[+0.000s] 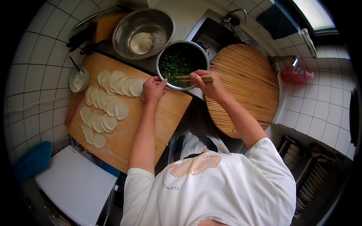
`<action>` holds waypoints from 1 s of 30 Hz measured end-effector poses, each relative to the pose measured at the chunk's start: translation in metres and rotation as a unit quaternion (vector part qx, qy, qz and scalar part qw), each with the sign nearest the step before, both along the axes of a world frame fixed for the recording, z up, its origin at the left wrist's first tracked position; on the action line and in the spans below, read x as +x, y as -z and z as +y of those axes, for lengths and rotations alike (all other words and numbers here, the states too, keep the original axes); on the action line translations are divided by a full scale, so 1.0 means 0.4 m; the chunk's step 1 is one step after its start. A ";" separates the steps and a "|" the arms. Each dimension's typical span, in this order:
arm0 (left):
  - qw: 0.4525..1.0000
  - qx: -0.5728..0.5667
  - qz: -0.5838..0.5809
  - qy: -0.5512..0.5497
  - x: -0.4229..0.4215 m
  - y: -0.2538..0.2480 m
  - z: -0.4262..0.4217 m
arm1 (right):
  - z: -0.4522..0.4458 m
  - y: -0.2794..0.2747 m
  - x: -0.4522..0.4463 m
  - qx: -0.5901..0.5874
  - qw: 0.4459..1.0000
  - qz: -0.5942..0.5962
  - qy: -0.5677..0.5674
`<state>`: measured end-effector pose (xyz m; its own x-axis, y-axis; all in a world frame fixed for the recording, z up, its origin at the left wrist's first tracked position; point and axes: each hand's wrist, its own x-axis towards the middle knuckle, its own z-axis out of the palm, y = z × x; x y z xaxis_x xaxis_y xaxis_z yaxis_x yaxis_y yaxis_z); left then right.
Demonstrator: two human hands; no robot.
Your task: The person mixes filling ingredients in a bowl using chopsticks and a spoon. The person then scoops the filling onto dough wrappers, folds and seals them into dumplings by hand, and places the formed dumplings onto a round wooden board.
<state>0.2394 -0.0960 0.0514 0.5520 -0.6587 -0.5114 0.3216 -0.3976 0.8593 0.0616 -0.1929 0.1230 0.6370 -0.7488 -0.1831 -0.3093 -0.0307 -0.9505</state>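
A metal bowl [206, 56] of chopped green filling [177, 60] stands at the far edge of the board, beside the round slatted mat. My right hand [207, 84] grips a pair of chopsticks [184, 78], whose tips reach into the greens. At the bowl's near left rim, my left hand [154, 89] pinches the edge between thumb and fingers. Rows of thin round dough wrappers [118, 83] lie overlapping on the wooden board [158, 124], left of my left forearm. One wrapper is partly hidden behind that hand.
A larger steel bowl [124, 26] holds a dough lump [141, 43]. The round slatted mat [245, 90] lies to the right, near the sink [215, 32]. At the left are a small bowl of white paste [78, 80] and a knife block [107, 28]. A red soap bottle [294, 75] stands far right.
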 end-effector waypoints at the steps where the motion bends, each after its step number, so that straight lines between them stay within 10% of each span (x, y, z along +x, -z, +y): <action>1: 1.000 0.001 0.000 -0.001 0.003 0.002 0.001 | 0.000 0.018 -0.007 -0.007 1.000 0.008 0.011; 18: 1.000 -0.017 -0.002 0.006 0.001 0.004 0.002 | 0.004 -0.037 -0.014 0.082 0.992 -0.044 0.088; 30: 1.000 -0.010 0.005 0.007 0.003 0.005 0.001 | -0.086 -0.053 -0.069 -0.218 0.971 0.096 0.019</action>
<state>0.2406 -0.0955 0.0495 0.5378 -0.6759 -0.5038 0.3257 -0.3846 0.8637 0.0340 -0.2274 0.1441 0.5926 -0.8043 0.0443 -0.4888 -0.4028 -0.7738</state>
